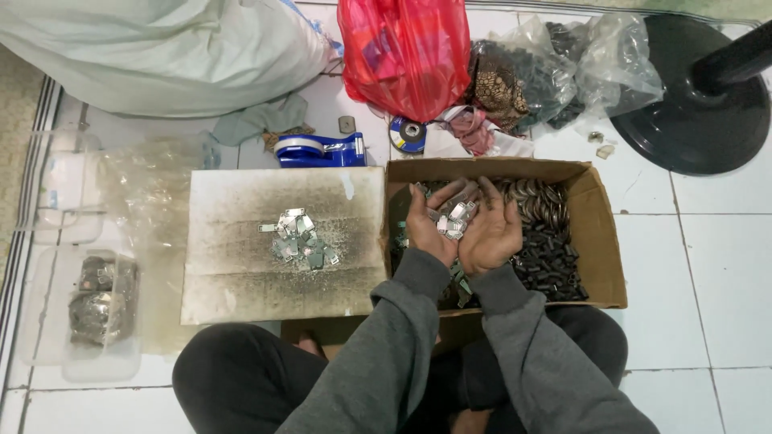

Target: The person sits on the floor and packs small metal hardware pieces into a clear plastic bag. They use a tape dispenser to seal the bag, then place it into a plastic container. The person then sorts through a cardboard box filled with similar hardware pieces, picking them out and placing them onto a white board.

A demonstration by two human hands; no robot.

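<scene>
Left hand (429, 225) and right hand (490, 233) cupped together, palms up, over the cardboard box (599, 241), scooping small metal pieces (454, 219); only a small pile (301, 239) laid on the board (233, 265), far more left in the box.

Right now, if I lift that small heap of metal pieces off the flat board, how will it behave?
The heap of metal pieces is loose, thin, shiny bits, so it would probably scatter and slide rather than lift as one. Each piece looks flat, so unlikely to roll. The board looks smooth, so a push likely spreads them; cupped hands, as over the box, should hold more.
</scene>
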